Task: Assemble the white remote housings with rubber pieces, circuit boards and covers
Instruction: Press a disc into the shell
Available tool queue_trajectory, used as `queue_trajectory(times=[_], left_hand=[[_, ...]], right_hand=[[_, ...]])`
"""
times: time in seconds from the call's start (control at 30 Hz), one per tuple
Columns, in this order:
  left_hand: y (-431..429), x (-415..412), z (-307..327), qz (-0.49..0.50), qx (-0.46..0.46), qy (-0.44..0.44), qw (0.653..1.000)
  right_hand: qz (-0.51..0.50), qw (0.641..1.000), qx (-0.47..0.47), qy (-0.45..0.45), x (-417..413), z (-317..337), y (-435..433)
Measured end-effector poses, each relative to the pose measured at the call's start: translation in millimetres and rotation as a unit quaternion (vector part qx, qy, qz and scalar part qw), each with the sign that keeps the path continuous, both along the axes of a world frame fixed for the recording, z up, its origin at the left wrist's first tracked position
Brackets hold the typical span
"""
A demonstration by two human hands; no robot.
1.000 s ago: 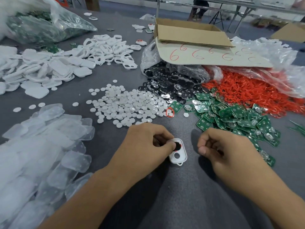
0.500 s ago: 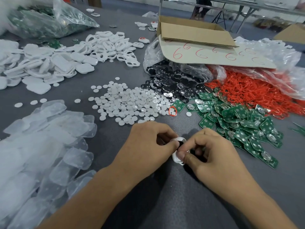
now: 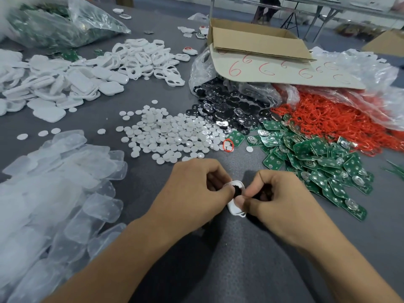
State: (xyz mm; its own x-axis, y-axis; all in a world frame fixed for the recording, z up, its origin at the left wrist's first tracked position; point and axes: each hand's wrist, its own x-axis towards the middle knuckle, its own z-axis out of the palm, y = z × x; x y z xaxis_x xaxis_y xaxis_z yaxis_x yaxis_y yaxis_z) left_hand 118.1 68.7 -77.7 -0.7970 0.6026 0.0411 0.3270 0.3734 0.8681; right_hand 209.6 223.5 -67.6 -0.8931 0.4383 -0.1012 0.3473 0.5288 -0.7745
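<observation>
A small white remote housing (image 3: 234,208) sits between my two hands just above the grey table. A black piece (image 3: 237,190) shows in its upper opening. My left hand (image 3: 196,191) grips the housing from the left, thumb on its top. My right hand (image 3: 275,197) pinches it from the right, thumb pressing on its face next to the black piece. Most of the housing is hidden by my fingers. Beyond my hands lie piles of green circuit boards (image 3: 317,162), white round discs (image 3: 172,136), black pieces (image 3: 227,108) and red rubber rings (image 3: 334,119).
White housings and covers (image 3: 72,77) are heaped at the back left, clear plastic pieces (image 3: 50,193) at the near left. A cardboard box (image 3: 255,40) with a flap marked with red sixes stands behind the black pieces. A plastic bag (image 3: 56,25) of boards lies far left.
My right hand came in from the right and took hold of the housing, which my left hand held alone a second ago. The housing now sits tilted between both hands.
</observation>
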Motion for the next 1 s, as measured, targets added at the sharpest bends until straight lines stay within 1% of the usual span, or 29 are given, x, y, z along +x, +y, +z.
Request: queue_trajectory(times=[0.23,0.43,0.67,0.77,0.83,1.0], left_hand=[[-1.7,-1.8,1.7,0.001,-0.023,-0.008,1.000],[-1.0,-1.9,4.7,-0.018,0.009,0.014,1.000],[2.3,-1.4,1.3,-0.041,0.034,0.052,0.997],[3.2,-1.1,-0.5,-0.037,0.022,0.087,0.995],[3.0,-0.8,-1.4,-0.037,0.014,0.110,0.993],[2.0,-0.8,-2.5,-0.037,-0.001,0.137,0.990]], right_hand=[[-0.022,0.999,-0.001,0.023,-0.1,-2.7,-7.3],[0.025,0.995,0.092,0.001,-0.6,6.4,-5.9],[0.050,0.984,0.163,0.053,-0.9,11.0,-4.2],[0.040,0.985,0.157,0.061,1.7,6.4,-3.1],[0.042,0.988,0.136,0.066,4.1,4.0,-2.2],[0.038,0.996,0.004,0.084,5.7,1.2,1.9]])
